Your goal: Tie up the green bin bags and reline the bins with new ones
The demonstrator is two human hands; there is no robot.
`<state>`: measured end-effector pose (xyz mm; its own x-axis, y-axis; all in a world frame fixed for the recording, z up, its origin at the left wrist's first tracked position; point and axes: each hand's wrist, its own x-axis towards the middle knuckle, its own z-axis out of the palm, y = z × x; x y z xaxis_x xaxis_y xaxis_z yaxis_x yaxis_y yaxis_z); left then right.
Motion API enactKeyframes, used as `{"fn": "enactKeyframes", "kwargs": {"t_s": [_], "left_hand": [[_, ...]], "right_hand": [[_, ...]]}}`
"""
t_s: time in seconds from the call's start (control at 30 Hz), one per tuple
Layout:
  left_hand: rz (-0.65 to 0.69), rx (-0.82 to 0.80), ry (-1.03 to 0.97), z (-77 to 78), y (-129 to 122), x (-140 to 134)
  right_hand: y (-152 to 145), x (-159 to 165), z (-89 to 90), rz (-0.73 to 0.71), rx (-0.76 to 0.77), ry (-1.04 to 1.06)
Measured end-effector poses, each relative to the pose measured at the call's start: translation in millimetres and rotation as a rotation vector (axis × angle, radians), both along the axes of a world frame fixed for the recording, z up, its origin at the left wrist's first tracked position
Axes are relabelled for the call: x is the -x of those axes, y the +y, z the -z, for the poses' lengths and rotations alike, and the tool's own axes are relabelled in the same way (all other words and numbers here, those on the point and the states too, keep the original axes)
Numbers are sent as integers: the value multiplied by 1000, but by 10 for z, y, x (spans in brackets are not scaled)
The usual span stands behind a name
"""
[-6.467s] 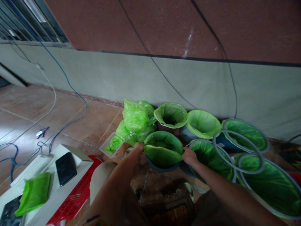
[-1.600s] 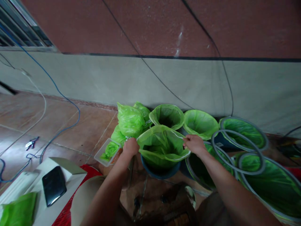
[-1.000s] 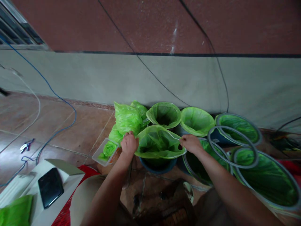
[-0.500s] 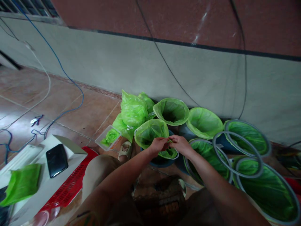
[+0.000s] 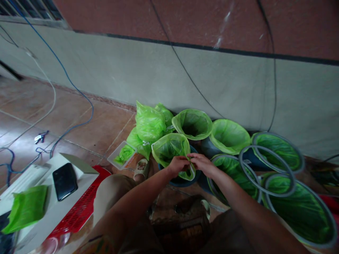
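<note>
A green drawstring bin bag with a pale rim hangs in a dark blue bin between my feet and the wall. My left hand is closed on the bag's near right edge. Right beside it, my right hand pinches the same edge, fingertips almost touching those of the left. Just behind stands another bin lined with a green bag, and to its right one more lined bin. The exact fold between my fingers is hidden.
Tied green bags and a clear tub lie to the left. Grey rings rest over lined bins at the right. A white box carries a phone and a folded green bag. Cables trail along floor and wall.
My hands have drawn the bag's near right edge inward, so the rim there is gathered and narrower. More of the blue bin's right side shows.
</note>
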<state>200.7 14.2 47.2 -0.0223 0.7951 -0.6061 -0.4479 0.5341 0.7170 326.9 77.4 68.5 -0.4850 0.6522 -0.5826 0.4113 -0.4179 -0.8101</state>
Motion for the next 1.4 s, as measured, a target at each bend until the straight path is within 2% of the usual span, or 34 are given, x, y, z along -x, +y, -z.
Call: {"fn": "enactKeyframes", "kwargs": {"t_s": [0.17, 0.43, 0.6, 0.83, 1.0, 1.13, 1.4], "left_hand": [[-64, -50, 18, 61, -13, -14], [-151, -74, 1, 140, 13, -69], [-145, -76, 30, 164, 17, -99], [-81, -155, 51, 144, 0, -80], [-81, -134, 183, 141, 4, -61], [-5, -111, 285, 161, 7, -28], [148, -194, 700, 247, 10, 21]], "right_hand": [[10, 17, 65, -12, -51, -38], [30, 31, 123, 80, 14, 15], [8, 48, 102, 119, -20, -5], [10, 51, 152, 116, -59, -33], [-10, 65, 146, 123, -10, -17], [-14, 76, 117, 134, -15, -37], [-31, 70, 82, 135, 54, -57]]}}
